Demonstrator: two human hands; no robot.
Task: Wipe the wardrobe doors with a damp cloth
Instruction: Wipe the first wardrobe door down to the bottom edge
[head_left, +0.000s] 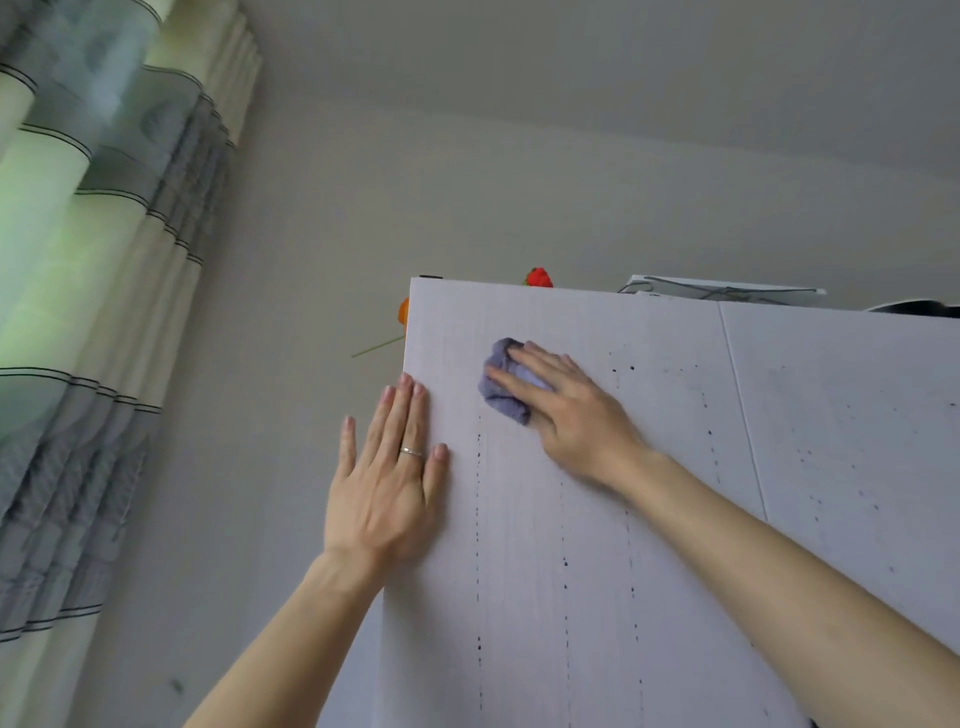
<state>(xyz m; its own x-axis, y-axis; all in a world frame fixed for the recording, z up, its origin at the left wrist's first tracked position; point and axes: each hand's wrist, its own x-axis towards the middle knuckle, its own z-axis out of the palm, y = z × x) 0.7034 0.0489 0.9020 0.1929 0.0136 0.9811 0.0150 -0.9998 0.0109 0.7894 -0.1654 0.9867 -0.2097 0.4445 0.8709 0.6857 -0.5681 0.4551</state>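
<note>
The white wardrobe door (571, 519) fills the lower right of the head view, speckled with small dark spots in vertical lines. High on the door near its top left corner, my right hand (566, 410) presses a crumpled blue-purple cloth (501, 387) flat against the surface with straight fingers. My left hand (389, 478), wearing a ring, rests open and flat on the door's left edge, fingers pointing up. A second door (857, 415) adjoins on the right, past a seam.
A striped grey and cream curtain (88, 312) hangs at the left. On top of the wardrobe sit a red flower (538, 278), an orange flower (403, 310) at the corner, and a white flat object with wire hangers (722, 292). Grey wall behind.
</note>
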